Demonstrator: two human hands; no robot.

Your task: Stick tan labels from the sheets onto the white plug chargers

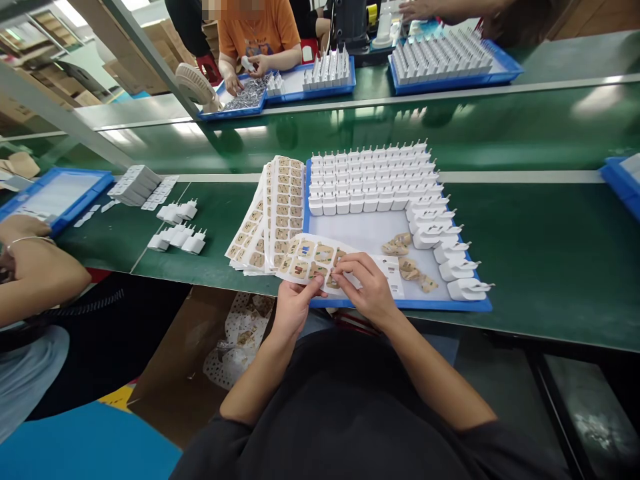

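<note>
Sticker sheet up in both hands, and it's right over the near left corner of the blue tray, by the tabletop's near edge! Left hand has it, thumb on top, pinching the near edge of the sheet. Right hand is in over the middle, thumb and fingertips bunched close on the brown stickers; whether they pinch one, I cannot tell. Look at the sheet: brown stickers on the left part, bare white backing poking out to the right beneath the right hand.

Just beside that, brown scraps lie crumpled on the tray floor toward its right half. And the white plugs: packed rows along the tray's far edge, pins up, then a line running down the right edge all the way to the near right corner!

Against the tray's left edge, a fan of more sheets spreads out, its near end under the held one. Farther left on the green tabletop, loose plugs sit in two small groups, with a white stack behind them. Another person's arm rests at the left edge, near a second blue tray. Across the line, a co-worker in orange has both hands at a tray of metal parts.
</note>
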